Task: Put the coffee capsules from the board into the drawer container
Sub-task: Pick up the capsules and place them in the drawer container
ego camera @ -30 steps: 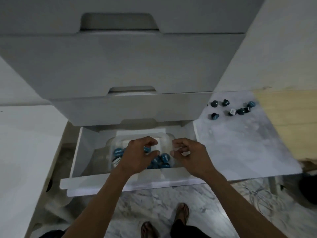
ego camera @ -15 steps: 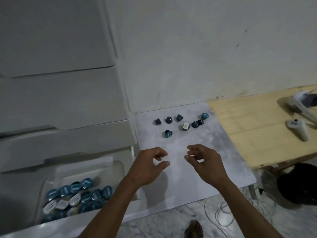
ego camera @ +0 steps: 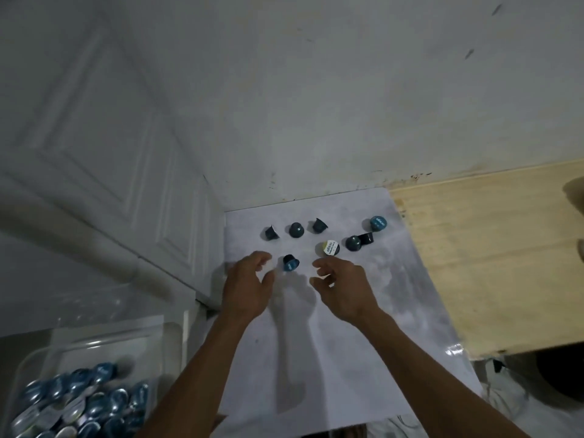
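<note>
Two bare hands reach over a pale grey marbled board, where eight small coffee capsules lie scattered near the white wall. The left hand and the right hand each hover with loosely curled fingers, grip wide and holding nothing. Between them lies the nearest blue-lidded dark capsule, just beside the left fingertips. A white-lidded dark capsule sits just beyond the right fingers. Six more dark teal capsules lie further back, some tipped on their sides, two touching each other. To do this step well, each hand would best pinch one capsule by its sides, taking the nearest first so none is knocked or sent rolling. The capsules are small, cup-shaped and glossy, likely light and prone to roll. At lower left, the clear plastic drawer container already holds many blue capsules, well apart from the board. A pale wooden desk adjoins the board on the right.
</note>
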Tool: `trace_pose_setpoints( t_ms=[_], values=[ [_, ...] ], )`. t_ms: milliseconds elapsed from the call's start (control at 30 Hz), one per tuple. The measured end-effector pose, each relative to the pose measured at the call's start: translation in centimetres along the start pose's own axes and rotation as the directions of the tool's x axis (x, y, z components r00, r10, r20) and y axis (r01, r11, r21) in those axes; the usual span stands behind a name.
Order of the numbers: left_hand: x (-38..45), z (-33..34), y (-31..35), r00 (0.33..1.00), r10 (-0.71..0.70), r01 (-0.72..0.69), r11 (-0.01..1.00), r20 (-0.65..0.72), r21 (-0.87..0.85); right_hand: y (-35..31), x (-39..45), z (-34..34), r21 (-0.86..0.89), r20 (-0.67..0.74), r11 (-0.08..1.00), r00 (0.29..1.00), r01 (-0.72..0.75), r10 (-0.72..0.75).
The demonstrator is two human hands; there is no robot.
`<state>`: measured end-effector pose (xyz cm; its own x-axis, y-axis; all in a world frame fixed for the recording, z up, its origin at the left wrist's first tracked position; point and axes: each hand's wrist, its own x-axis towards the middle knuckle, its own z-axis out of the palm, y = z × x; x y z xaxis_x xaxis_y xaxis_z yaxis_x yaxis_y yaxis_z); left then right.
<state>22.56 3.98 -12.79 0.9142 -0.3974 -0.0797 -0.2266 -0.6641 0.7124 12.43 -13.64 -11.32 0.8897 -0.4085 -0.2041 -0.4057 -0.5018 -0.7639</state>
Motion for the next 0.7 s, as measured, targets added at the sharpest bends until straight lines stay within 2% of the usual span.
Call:
trace_pose_setpoints(
  t_ms=[100,200,300,433,567,700],
  values=[
    [3.4,0.8,-0.8,0.999,-0.019,0.02,0.999,-0.039,0.025,0.0,2.3,2.5,-0.034,0.025,0.999,1.0,0.008,-0.007],
    [7.0,2.1,-1.8,0.997,0.042,-0.035,0.994,-0.066,0.104,0.4,5.0,5.2,-0.12,0.023,0.99,0.997,0.074,-0.071],
    [9.8,3.5,-3.0,0.999,0.044,-0.044,0.986,0.0,0.159,0.9,6.9,7.6,-0.222,0.055,0.965,0.99,0.14,-0.131],
    [11.9,5.2,-4.6,0.997,0.022,-0.036,0.979,0.071,0.2,2.3,8.1,9.7,-0.304,0.013,0.934,0.981,0.188,-0.193],
    [12.1,6.4,-5.0,0.998,0.064,-0.062,0.991,-0.007,0.122,3.3,8.8,9.9,-0.242,-0.026,0.944,0.971,0.225,-0.238],
    [10.1,7.5,-4.7,0.991,0.046,-0.054,0.996,-0.122,-0.064,3.9,8.6,8.0,-0.094,-0.046,0.982,0.985,0.161,-0.166]
  ],
)
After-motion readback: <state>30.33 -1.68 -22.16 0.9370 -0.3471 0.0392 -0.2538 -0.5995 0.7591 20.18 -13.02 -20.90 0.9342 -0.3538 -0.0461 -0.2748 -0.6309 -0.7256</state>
